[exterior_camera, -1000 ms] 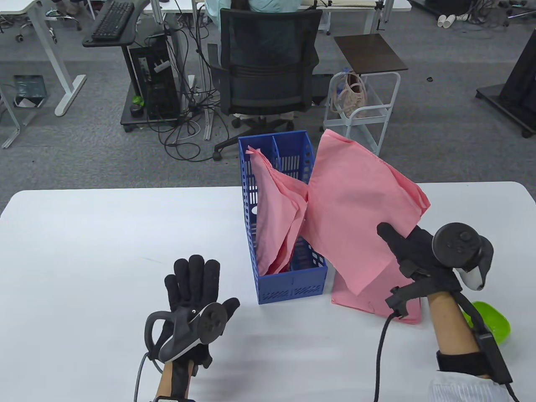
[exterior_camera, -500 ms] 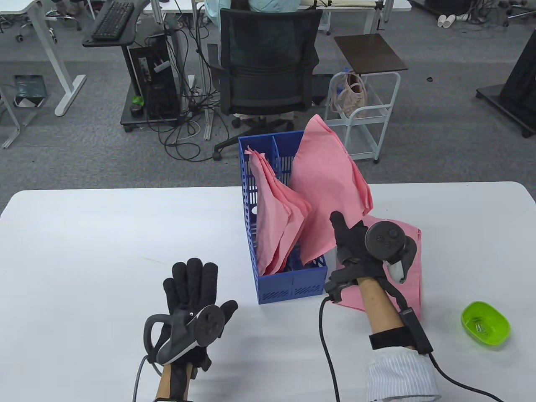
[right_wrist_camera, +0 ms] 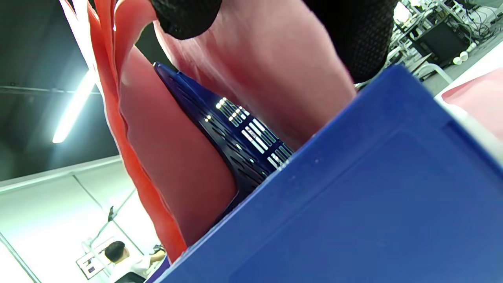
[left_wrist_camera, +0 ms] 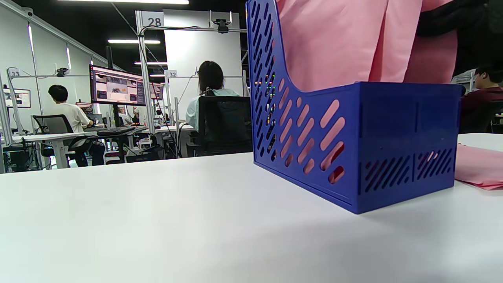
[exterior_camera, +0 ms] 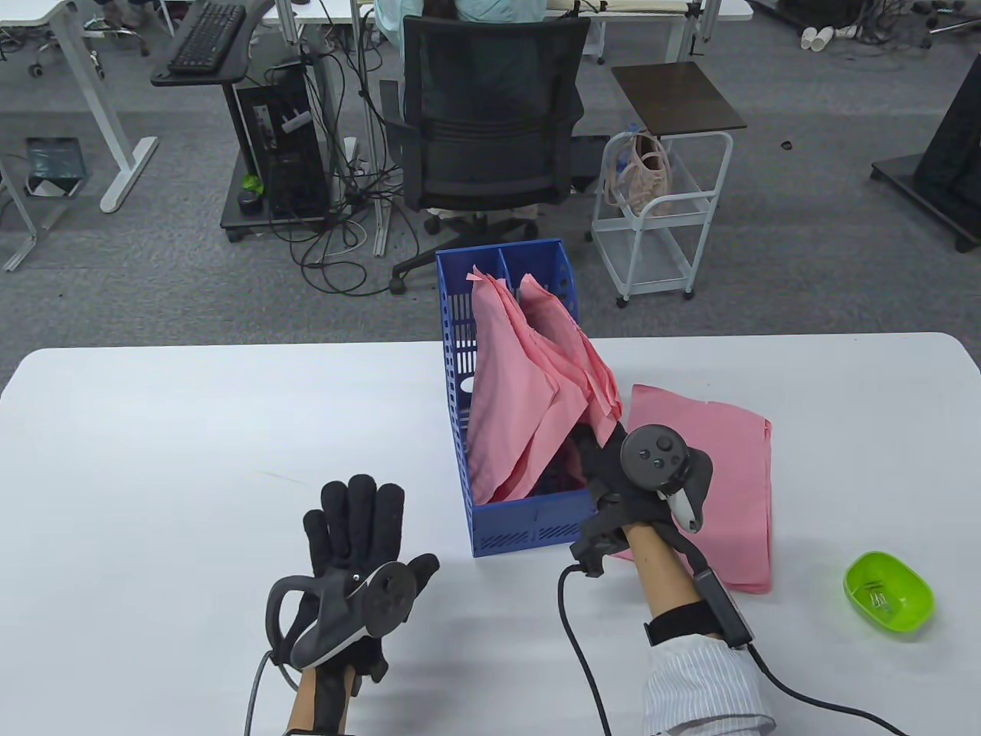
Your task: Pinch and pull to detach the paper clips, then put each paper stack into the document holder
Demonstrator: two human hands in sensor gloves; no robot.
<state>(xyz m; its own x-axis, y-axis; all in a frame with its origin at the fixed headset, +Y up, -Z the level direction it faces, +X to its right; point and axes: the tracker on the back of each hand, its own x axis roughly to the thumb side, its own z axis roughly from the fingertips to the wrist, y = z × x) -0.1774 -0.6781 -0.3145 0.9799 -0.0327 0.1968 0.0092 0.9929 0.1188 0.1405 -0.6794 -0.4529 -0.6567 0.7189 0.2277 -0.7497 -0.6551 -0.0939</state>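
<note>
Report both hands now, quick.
Left hand: open, fingers straight, holding nothing.
Right hand: grip on the pink stack going into the holder.

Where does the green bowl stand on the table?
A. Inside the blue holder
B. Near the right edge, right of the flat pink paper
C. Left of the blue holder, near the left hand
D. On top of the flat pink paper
B: the green bowl stands alone on the white table, right of the flat pink paper.
</note>
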